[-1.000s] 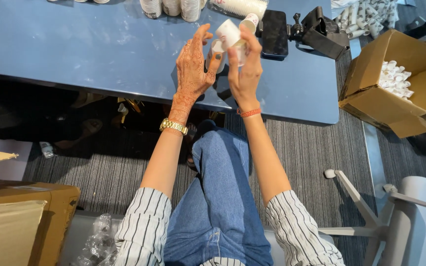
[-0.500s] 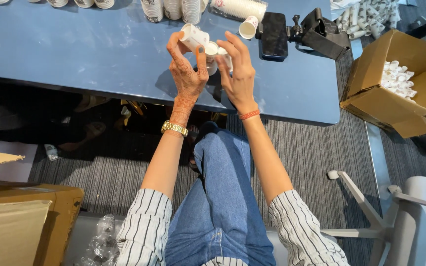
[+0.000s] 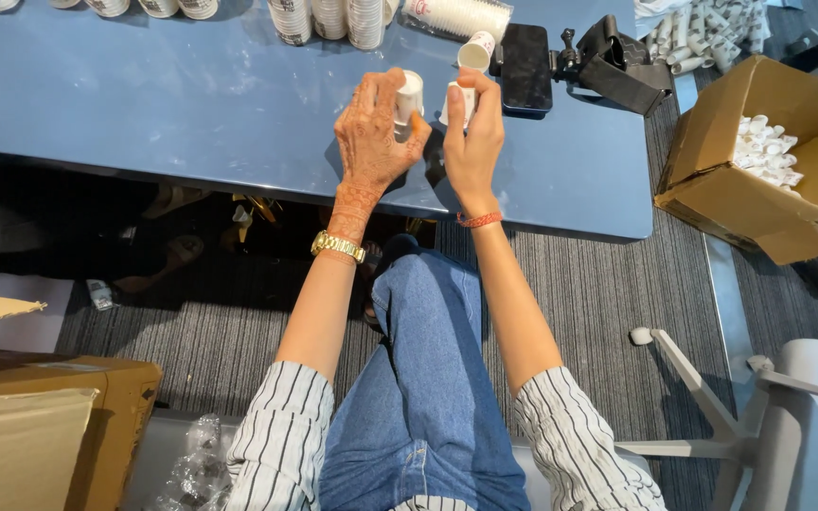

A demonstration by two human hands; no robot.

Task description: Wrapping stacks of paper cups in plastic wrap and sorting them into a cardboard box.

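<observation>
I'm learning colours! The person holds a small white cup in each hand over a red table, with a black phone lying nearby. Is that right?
Not quite: the table is blue, not red, as the head view shows. The left hand and right hand do each hold a small white cup, and the black phone lies nearby.

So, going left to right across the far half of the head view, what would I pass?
Left hand with a white cup → right hand → black phone → black pouch → cardboard box of white cups.
</observation>
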